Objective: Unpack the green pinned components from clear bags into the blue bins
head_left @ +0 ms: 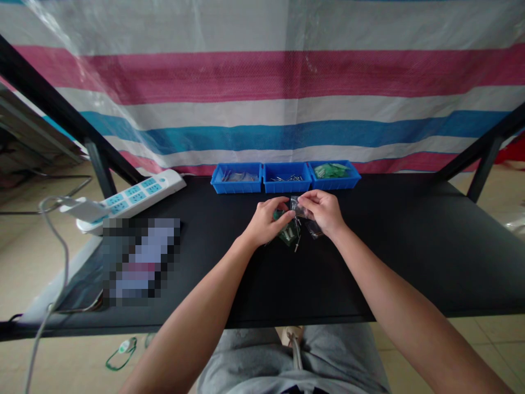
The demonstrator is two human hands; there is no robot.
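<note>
Tarpaulin [262,76] in pink, white and blue stripes fills the far side of my feed, hanging behind the black worktop [410,246], with tiled floor [479,345] showing on both sides. Along the worktop's far edge I count three blue trays side by side. The left tray [237,178] holds small flat packets and the middle tray [287,178] loose metal pins, while the right tray [333,174] carries green pieces, too small for me to identify.

Off to the left of my view, a white power strip [131,197] lies at an angle on the worktop, with a white cable [53,241] trailing down over the edge. A pixelated patch [139,261] hides whatever lies beside it, so I cannot say what that is.

Both forearms reach in from the near edge, over the person's grey shorts [287,355], and meet at the centre, just in front of the middle tray. The right hand [322,210] is closed in a pinch on the top of a small clear plastic bag [298,207]. The left hand [266,221] curls in with its fingertips [287,214] against the same bag. Just beneath them, a green packet [289,234] with metal pins rests on the worktop, touching a dark bag [314,230].
</note>
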